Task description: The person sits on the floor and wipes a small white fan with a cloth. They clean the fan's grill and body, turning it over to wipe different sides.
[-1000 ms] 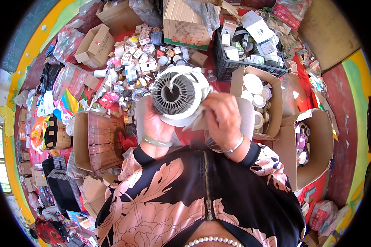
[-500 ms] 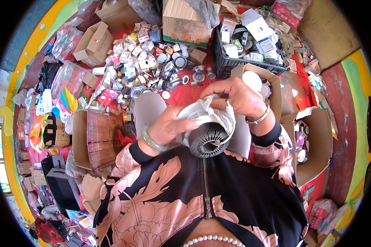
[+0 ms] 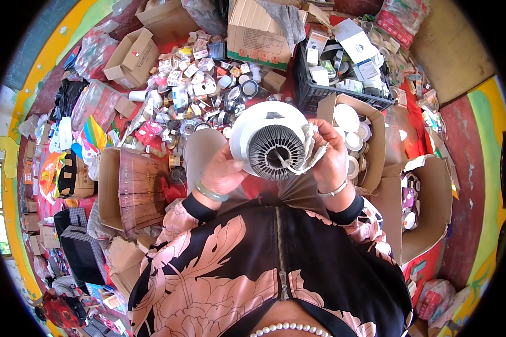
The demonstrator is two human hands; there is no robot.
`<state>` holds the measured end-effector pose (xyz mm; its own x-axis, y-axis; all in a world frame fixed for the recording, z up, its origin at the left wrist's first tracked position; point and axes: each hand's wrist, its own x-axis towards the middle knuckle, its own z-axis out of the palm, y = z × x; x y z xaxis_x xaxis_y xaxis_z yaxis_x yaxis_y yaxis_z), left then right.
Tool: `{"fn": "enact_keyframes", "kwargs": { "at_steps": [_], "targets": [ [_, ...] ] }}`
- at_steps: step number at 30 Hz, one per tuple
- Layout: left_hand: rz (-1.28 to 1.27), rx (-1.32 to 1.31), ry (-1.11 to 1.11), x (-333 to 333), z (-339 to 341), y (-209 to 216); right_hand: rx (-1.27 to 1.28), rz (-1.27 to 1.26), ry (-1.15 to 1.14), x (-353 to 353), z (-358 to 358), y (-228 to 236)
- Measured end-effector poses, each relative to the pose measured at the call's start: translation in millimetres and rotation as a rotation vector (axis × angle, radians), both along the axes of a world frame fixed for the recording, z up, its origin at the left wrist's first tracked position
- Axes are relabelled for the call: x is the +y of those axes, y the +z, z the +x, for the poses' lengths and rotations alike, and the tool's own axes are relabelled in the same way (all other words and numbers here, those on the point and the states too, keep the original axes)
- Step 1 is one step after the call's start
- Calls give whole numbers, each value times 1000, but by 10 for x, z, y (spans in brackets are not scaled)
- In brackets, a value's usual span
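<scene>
A round white downlight (image 3: 240,132) with a finned dark-grey heat sink (image 3: 260,150) is held out in front of me, its finned back facing me. My left hand (image 3: 222,170) grips the white rim at the lower left, thumb on the near side. On the other side, my right hand (image 3: 330,159) is closed on the light's bundled white cable (image 3: 309,135), beside the rim. One end of the cable loops across to the middle of the fins. The fingers of both hands are partly hidden behind the light.
A pile of small lamps and little boxes (image 3: 202,87) covers the red floor ahead. A black crate (image 3: 315,96) of boxed goods stands front right. Nearer are a carton (image 3: 376,149) of round white lights and another open carton (image 3: 433,208). At left lies an open carton (image 3: 109,191).
The downlight has moved forward and turned, so its wide white rim now shows around the fins. My right hand has gone from the top of the light down to its right side.
</scene>
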<state>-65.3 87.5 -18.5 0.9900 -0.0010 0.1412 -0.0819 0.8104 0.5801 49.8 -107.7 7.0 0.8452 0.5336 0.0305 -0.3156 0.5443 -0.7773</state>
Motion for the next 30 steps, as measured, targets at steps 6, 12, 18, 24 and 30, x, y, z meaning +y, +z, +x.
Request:
{"fn": "enact_keyframes", "kwargs": {
  "at_steps": [6,12,18,24,30],
  "targets": [
    [-93,61,126,-41,-51,-7,-84,-79,82,-47,-74,-48],
    [370,58,9,39,-153,244,-410,-451,267,-139,137,266],
    [883,104,-252,-26,-76,438,-1034,-664,370,143,154,564],
    [381,220,-19,-38,-65,474,-288,-318,-109,173,494,376],
    [372,286,112,68,-85,440,-379,-308,-100,-267,204,445]
  ]
}}
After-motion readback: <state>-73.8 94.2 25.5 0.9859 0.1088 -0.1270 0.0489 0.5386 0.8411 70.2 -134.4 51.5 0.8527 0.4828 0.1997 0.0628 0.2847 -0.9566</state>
